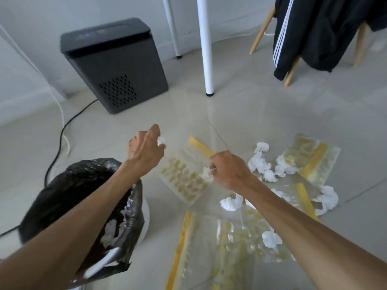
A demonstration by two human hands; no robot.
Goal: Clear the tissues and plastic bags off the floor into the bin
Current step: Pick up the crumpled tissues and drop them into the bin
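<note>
Head view looks down on a pale tiled floor. Nearest, at lower left, the bin stands lined with a black bag, white tissue showing inside it; the left forearm crosses over its rim. Beside it, at lower centre, a large clear bag with a yellow strip lies flat, and a tissue wad rests on its right part. A little farther, a second wad lies just left of the right forearm. The right hand is clenched on a small tissue, which sticks out from the fingers above a middle bag printed with yellow shapes. The left hand is closed too, pinching a small tissue ball at its fingertips, beyond the bin's rim and above bare floor. To the right lie more tissues in a loose cluster, a bag partly under the right arm, a crumpled tissue on its far side, and a far bag. Beyond stand a dark grey box appliance with a vented side and a black cord running from it, two white table legs, and a black jacket with white stripes hung on a wooden chair.
</note>
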